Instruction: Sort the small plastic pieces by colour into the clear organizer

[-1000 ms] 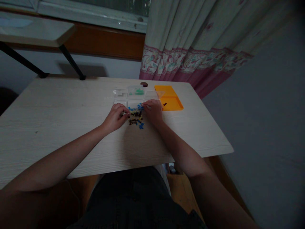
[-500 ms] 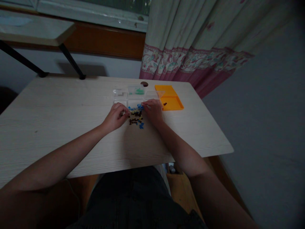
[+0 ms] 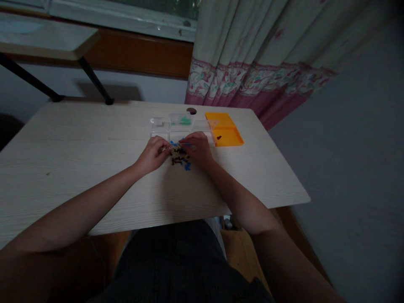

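Small dark brown pieces (image 3: 179, 160), blue pieces (image 3: 187, 166) and some yellowish ones lie in a loose pile on the table between my hands. My left hand (image 3: 154, 154) is at the pile's left side, thumb and fingertips pinched together; what they hold is too small to make out. My right hand (image 3: 198, 147) reaches over the pile's far right side, its fingertips also pinched near blue bits, and I cannot tell what is in them. Just beyond both hands stands a clear compartment box (image 3: 160, 126), with green pieces (image 3: 185, 120) in a far section.
An open orange case (image 3: 232, 134) lies to the right of the clear box, with a small dark piece (image 3: 219, 137) in it. Behind the box is a round hole (image 3: 191, 111) in the table (image 3: 94, 168). A raised shelf (image 3: 47, 40) stands at the back left; a curtain (image 3: 227, 63) hangs behind.
My right hand has shifted left and slightly nearer, over the pile towards my left fingertips, now covering some blue pieces. My left hand has hardly moved.
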`<state>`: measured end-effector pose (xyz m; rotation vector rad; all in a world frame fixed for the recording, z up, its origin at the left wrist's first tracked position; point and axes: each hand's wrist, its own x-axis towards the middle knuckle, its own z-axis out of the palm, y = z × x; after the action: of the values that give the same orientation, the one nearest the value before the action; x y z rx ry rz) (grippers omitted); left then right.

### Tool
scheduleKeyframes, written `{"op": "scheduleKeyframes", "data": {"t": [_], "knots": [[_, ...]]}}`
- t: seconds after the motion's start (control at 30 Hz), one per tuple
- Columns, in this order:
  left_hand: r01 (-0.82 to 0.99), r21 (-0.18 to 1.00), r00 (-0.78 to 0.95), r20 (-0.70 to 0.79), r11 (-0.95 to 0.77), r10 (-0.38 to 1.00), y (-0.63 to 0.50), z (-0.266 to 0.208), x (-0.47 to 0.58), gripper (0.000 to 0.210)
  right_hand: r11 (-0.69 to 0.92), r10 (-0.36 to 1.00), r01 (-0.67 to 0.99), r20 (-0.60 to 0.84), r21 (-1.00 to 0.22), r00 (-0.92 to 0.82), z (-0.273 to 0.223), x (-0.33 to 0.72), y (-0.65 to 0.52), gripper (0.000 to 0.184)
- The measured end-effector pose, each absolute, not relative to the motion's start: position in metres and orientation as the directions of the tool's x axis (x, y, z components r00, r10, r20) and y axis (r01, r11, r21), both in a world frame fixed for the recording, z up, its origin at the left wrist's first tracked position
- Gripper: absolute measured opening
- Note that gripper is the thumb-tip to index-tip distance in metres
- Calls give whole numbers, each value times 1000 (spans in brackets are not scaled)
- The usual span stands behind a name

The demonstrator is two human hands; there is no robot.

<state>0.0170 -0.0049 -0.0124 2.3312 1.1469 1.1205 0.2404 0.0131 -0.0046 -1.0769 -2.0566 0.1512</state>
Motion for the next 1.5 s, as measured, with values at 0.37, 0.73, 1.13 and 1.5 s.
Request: {"op": "scheduleKeyframes", "data": {"t": [0.37, 0.73, 1.13, 1.5], "knots": [[478, 605, 381, 511, -637, 771, -5, -13, 17, 17, 729, 667, 574, 579, -373, -470, -3, 237, 9, 23], [473, 609, 400, 495, -637, 771, -4, -12, 17, 21, 730, 669, 603, 515, -322, -535, -1, 230, 3, 23], [494, 609, 419, 459, -621, 783, -5, -8, 17, 26, 723, 675, 603, 528, -337, -515, -1, 229, 2, 18], [473, 622, 391, 487, -624, 781, -4, -14, 17, 23, 721, 676, 606, 536, -336, -507, -4, 232, 6, 18]]}}
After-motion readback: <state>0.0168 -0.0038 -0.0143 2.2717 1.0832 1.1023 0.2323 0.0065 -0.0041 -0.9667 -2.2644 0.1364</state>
